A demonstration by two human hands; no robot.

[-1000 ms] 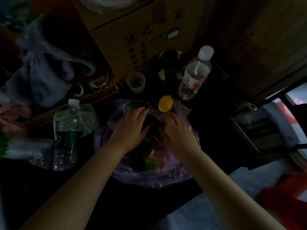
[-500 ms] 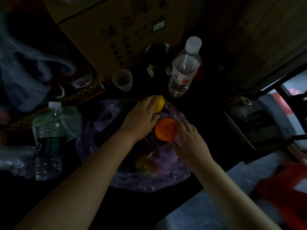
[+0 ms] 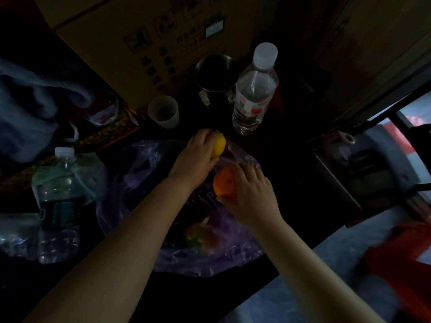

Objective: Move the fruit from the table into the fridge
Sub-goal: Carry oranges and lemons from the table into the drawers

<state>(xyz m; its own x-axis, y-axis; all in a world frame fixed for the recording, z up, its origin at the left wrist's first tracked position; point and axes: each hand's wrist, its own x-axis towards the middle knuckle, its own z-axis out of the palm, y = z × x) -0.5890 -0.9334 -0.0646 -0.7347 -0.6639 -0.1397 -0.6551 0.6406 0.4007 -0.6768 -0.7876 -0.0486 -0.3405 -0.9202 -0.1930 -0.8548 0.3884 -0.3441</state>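
L hand [image 3: 198,157] is gripping yellow lemon [image 3: 219,145] at far edge of purple bag [image 3: 144,183] on dark worktop [image 3: 291,159], fingers [image 3: 203,139] curling over it. R hand [image 3: 253,194] is holding orange [image 3: 224,183] over bag's right side, its fingers wrapping round the fruit. Greenish-red fruit [image 3: 201,236] is lying inside bag btwn forearms. Water bottle [image 3: 254,94], mug [image 3: 214,75] & cup [image 3: 164,111] are standing behind.

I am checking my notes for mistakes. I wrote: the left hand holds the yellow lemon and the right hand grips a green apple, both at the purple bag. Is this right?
Not quite. The head view shows the right hand gripping an orange, not a green apple. The rest stands: the left hand holds the yellow lemon, both at the purple bag.
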